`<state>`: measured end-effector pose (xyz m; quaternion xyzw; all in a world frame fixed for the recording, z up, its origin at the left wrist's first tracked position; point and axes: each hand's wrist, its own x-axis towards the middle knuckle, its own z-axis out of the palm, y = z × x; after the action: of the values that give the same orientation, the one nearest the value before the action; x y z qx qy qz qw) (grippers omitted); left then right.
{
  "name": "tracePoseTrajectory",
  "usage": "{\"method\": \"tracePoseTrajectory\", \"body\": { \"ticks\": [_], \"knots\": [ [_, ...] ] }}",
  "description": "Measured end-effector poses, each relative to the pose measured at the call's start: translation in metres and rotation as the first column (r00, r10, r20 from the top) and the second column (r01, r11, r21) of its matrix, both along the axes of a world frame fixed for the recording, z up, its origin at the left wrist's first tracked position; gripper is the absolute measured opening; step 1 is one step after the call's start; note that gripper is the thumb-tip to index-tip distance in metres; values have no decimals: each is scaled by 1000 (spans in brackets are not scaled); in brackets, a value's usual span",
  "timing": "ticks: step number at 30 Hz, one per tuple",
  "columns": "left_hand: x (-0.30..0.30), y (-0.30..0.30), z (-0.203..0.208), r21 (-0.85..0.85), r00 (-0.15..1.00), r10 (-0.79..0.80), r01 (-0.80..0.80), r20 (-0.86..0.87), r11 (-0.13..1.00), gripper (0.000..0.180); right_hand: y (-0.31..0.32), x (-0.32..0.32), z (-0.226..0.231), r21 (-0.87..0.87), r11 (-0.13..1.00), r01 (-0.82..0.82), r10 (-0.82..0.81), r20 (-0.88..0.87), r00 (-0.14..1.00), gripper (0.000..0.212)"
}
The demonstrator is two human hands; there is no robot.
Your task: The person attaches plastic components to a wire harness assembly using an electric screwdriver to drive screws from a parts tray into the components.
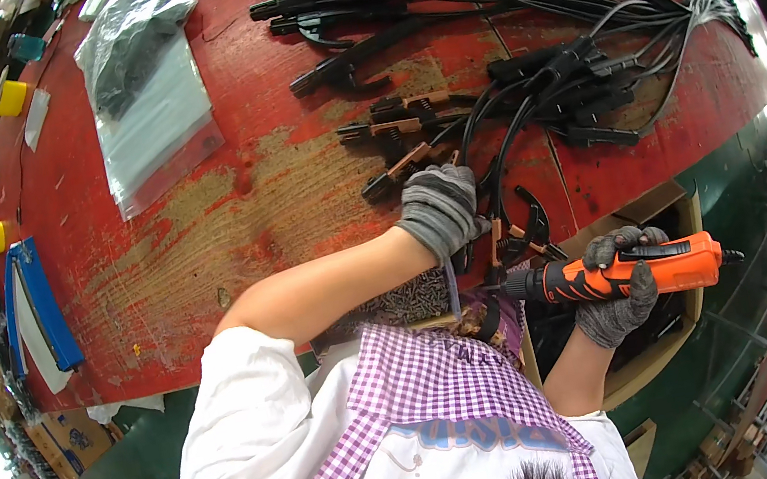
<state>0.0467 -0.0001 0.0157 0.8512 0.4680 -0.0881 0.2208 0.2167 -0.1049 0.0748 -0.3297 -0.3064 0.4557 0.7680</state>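
At the near edge of the worktop (pixel 204 259), the left hand (pixel 442 211) curls beside a clamp (pixel 497 233), presumably steadying it; hidden fingertips mean I cannot tell whether they pinch it. The right hand (pixel 634 294) wraps the driver (pixel 578 281), held sideways, apparently so its tip meets the clamp. Screws (pixel 424 299) sit within easy reach.

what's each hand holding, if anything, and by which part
The right hand grips the orange driver around its body; what the left hand holds can't be told.

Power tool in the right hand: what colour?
Power tool: orange and black, best in head view.
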Motion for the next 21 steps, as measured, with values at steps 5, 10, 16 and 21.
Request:
{"method": "tracePoseTrajectory", "body": {
  "ticks": [5, 10, 16, 21],
  "knots": [
    [2, -9, -26, 160, 966, 202, -228, 163, 961, 53, 4, -13, 3, -17, 1000, -12, 11, -47, 999, 38],
    [4, 5, -17, 25, 940, 297, -305, 168, 952, 41, 2, -7, 2, -54, 998, -21, 20, -18, 1000, 38],
    [-29, 35, 24, -582, 358, 622, -224, 696, 781, 15, -7, 7, -1, -111, 989, -97, 86, -97, 992, 41],
    [-27, 22, 46, -910, 215, 890, 197, 402, 364, 30, 3, -12, -6, -328, 910, -255, 234, -103, 967, 45]
  ]
}}
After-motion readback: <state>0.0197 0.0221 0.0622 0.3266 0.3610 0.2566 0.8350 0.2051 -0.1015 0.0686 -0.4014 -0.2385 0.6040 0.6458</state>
